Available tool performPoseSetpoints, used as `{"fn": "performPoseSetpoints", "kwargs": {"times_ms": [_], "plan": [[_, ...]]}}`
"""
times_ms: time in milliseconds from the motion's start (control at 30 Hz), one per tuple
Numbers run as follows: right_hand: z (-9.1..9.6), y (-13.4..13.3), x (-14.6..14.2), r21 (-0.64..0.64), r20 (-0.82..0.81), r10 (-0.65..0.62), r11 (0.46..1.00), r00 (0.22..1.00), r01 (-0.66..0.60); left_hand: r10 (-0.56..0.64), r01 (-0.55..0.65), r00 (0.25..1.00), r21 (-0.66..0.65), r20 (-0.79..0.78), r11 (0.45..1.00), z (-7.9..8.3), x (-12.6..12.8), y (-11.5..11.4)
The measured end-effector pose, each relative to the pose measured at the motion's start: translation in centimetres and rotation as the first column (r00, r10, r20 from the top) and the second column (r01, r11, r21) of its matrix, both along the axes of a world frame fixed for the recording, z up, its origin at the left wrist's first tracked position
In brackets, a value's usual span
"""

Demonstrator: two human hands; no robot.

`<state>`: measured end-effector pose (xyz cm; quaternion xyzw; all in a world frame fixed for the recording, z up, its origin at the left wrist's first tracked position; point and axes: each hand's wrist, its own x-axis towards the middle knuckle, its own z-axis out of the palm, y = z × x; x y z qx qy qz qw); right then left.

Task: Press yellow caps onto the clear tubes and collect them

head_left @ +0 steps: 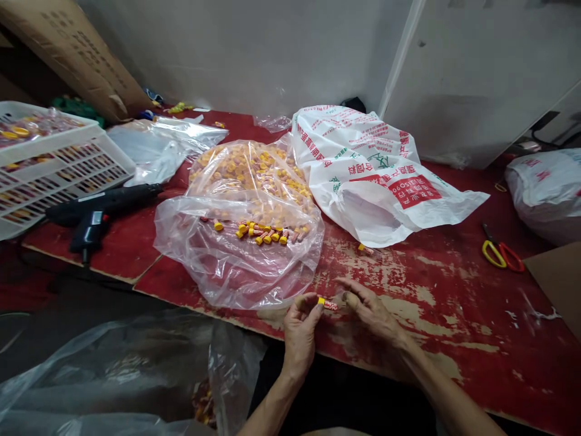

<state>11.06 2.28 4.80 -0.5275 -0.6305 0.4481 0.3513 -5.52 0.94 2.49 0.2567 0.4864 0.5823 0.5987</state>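
Note:
My left hand pinches a small red-and-white tube with a yellow cap between thumb and fingers. My right hand is close to the tube's far end, its fingers loosely curved, and seems to hold nothing. Ahead of my hands, a clear plastic bag lies open on the worn red table, full of similar yellow-capped pieces. One loose piece lies on the table beside a white printed plastic bag.
A black glue gun lies next to a white plastic crate at the left. Yellow-and-red scissors and a white sack are at the right. Another clear bag hangs below the table edge.

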Motion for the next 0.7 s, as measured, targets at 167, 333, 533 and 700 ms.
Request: {"fn": "performPoseSetpoints", "kwargs": {"times_ms": [167,333,533,700], "plan": [[-1.3,0.0,0.4,-0.172,-0.354,-0.348,0.937,0.868,0.305,0.027,-0.004,0.976,-0.105,0.218,0.994,0.6,0.1,0.0],[-2.4,-0.6,-0.9,-0.164,-0.546,-0.5,0.85,0.672,0.5,0.01,0.026,0.961,-0.123,0.278,0.992,0.6,0.6,-0.2],[-2.3,-1.4,-1.4,-0.14,-0.482,-0.46,0.88,0.745,0.453,0.013,0.008,0.974,-0.088,0.225,0.996,0.3,0.4,-0.2],[-1.2,-2.2,-1.5,-0.097,-0.232,-0.28,0.96,0.932,0.264,-0.064,0.075,0.985,-0.061,0.163,0.995,0.1,0.6,-0.5]]}}
